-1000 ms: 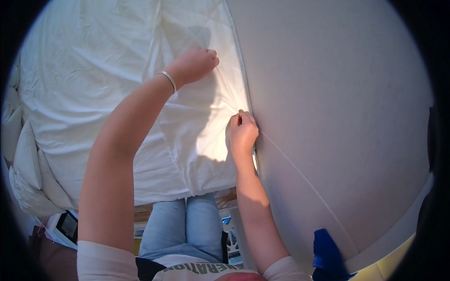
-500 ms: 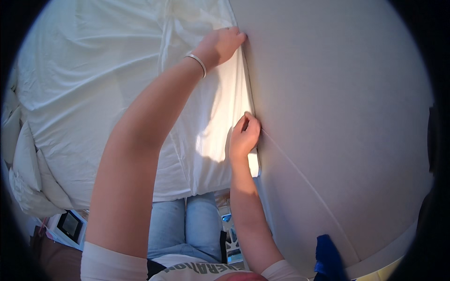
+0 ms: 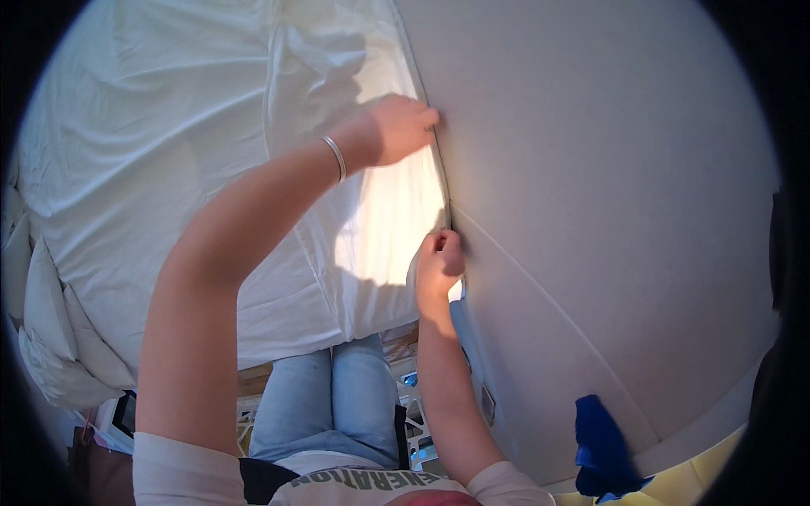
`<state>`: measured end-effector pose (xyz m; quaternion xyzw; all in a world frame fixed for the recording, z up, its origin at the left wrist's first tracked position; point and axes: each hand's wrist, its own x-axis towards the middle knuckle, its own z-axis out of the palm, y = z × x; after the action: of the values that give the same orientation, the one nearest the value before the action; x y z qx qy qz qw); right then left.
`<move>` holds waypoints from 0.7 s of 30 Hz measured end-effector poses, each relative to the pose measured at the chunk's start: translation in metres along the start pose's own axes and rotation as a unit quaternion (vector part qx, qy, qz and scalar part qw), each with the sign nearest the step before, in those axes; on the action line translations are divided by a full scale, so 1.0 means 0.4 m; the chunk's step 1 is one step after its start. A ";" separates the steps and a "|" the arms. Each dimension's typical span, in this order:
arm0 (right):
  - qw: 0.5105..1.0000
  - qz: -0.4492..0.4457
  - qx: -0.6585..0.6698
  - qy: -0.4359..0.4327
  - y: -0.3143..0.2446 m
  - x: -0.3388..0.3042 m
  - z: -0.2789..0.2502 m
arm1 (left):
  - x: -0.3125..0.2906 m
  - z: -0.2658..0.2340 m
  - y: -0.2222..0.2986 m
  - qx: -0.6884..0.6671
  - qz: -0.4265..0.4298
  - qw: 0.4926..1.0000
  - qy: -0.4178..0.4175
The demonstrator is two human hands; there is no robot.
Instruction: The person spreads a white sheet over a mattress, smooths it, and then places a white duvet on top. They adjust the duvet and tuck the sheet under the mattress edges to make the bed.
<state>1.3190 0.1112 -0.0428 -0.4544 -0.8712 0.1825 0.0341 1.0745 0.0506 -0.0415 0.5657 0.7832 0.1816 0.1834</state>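
A wrinkled white bed sheet (image 3: 194, 110) covers the bed, its right edge running along the pale wall (image 3: 591, 185). My left hand (image 3: 401, 131), above a thin silver bracelet (image 3: 335, 158), is curled over that edge, fingertips at the gap beside the wall. Closer to me, my right hand (image 3: 440, 263) is closed in a pinch on the same edge near the bed's corner. What lies between mattress and wall is hidden by the sheet and my fingers. Bright light falls on the fabric between both hands.
White pillows (image 3: 51, 304) are heaped at the far left. A blue cloth-like thing (image 3: 601, 447) hangs at the lower right wall. Below the bed's near edge are my legs in light jeans (image 3: 325, 396) and a white openwork rack (image 3: 418, 422). A white-framed device (image 3: 118, 417) stands lower left.
My left hand has come nearer along the sheet's edge, its elbow bending more. My right hand has dropped slightly closer to me. The view has shifted a little.
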 end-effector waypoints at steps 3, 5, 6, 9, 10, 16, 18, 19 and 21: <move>0.997 0.040 0.064 0.017 0.010 -0.011 0.002 | -0.015 0.022 0.031 0.083 0.056 0.995 0.022; 0.993 0.042 0.097 0.048 0.019 -0.023 0.011 | -0.016 0.030 0.045 0.096 0.039 0.994 0.027; 0.991 0.045 0.111 0.066 0.013 -0.026 0.015 | -0.016 0.028 0.048 0.096 0.035 0.994 0.038; 0.984 0.057 0.142 0.088 0.018 -0.031 0.026 | -0.009 0.016 0.070 0.071 -0.011 0.997 -0.001; 0.983 0.062 0.151 0.090 0.024 -0.033 0.029 | -0.007 0.014 0.078 0.058 -0.032 0.997 -0.027; 0.985 0.028 0.137 0.099 0.048 -0.038 0.030 | -0.026 0.095 0.107 -0.057 -0.116 0.977 0.168; 0.990 -0.041 0.096 0.091 0.083 -0.058 0.016 | -0.038 0.124 0.124 -0.068 -0.104 0.966 0.228; 0.990 -0.089 0.063 0.092 0.101 -0.075 -0.003 | -0.045 0.136 0.131 -0.075 -0.099 0.958 0.260; 0.993 -0.077 0.028 0.080 0.165 -0.131 -0.031 | -0.082 0.148 0.167 -0.012 -0.038 0.977 0.208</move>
<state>1.4038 0.1070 -0.0487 -0.3982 -0.8926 0.1664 0.1305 1.1680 0.0437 -0.0571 0.4833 0.8226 0.2981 0.0300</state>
